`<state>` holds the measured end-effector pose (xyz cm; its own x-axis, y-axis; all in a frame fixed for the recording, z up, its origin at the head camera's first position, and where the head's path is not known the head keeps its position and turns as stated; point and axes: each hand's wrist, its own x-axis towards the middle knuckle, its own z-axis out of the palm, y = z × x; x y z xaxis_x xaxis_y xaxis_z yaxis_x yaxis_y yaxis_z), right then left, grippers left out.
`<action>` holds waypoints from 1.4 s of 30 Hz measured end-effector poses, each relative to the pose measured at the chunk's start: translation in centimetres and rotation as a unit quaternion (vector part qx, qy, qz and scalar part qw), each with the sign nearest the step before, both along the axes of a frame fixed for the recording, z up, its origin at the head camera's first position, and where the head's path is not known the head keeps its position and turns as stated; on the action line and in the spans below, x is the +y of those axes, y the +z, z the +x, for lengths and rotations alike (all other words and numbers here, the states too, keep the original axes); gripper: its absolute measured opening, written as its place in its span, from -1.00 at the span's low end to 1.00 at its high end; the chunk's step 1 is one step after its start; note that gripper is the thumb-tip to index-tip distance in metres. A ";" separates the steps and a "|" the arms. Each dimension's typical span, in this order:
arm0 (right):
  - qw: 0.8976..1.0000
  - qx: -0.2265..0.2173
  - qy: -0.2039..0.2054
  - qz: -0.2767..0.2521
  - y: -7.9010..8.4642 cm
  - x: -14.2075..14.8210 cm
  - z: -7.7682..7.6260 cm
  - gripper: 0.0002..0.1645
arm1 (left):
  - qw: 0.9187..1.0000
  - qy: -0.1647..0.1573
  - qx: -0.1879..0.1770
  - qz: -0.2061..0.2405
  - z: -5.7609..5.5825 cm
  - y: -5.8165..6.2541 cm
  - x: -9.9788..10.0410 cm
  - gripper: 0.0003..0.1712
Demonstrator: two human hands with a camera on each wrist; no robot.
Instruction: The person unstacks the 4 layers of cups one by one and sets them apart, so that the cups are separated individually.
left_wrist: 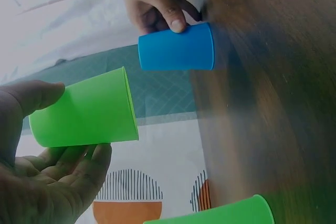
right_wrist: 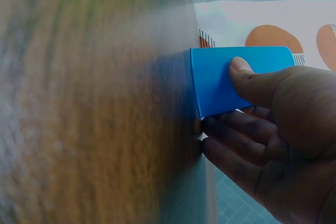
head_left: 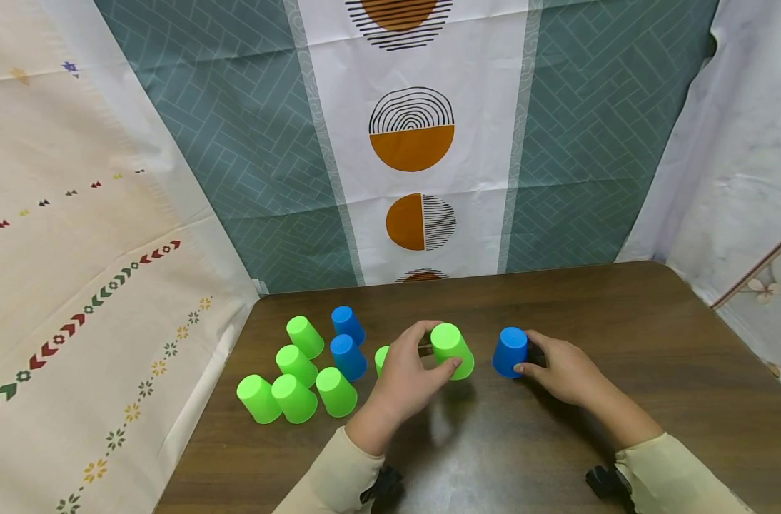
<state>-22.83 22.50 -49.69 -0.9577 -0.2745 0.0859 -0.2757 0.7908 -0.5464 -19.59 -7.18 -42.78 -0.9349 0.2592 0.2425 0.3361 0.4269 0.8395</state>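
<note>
My left hand (head_left: 406, 375) grips a green cup (head_left: 451, 350) between thumb and fingers. That cup is upside down and tilted, and the left wrist view shows its rim raised off the tabletop. To its right, a blue cup (head_left: 510, 352) is upside down with its rim at the table surface. My right hand (head_left: 562, 370) holds this blue cup from its right side, thumb on the near wall (right_wrist: 242, 69). Behind the left hand, another green cup (head_left: 380, 358) is mostly hidden.
On the table's left part stand several upside-down green cups (head_left: 294, 398) in a loose cluster. Two more blue cups (head_left: 348, 357) stand beside them. The brown wooden table (head_left: 647, 328) ends at a patterned hanging cloth (head_left: 577, 143) at the back.
</note>
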 end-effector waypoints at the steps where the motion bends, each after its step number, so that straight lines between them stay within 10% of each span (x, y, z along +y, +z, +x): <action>1: 1.000 0.000 0.000 0.000 0.0 0.0 0.0 -0.15 | 1.000 0.001 -0.001 0.000 0.1 0.0 -0.2 -0.43; 24: 1.000 -0.001 -0.004 0.004 -0.2 0.2 -0.2 -0.12 | 1.000 0.007 -0.011 -0.012 4.3 -2.2 -5.5 -0.42; 42: 1.000 -0.002 -0.008 0.008 -0.4 0.0 -0.1 -0.10 | 0.993 0.092 0.011 -0.076 6.2 -5.2 -11.2 -0.41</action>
<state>-22.90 22.51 -50.06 -0.9623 -0.2608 0.0771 -0.2607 0.8038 -0.5348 -13.37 -18.41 -48.01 -0.9647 0.1204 0.2342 0.2583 0.6046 0.7535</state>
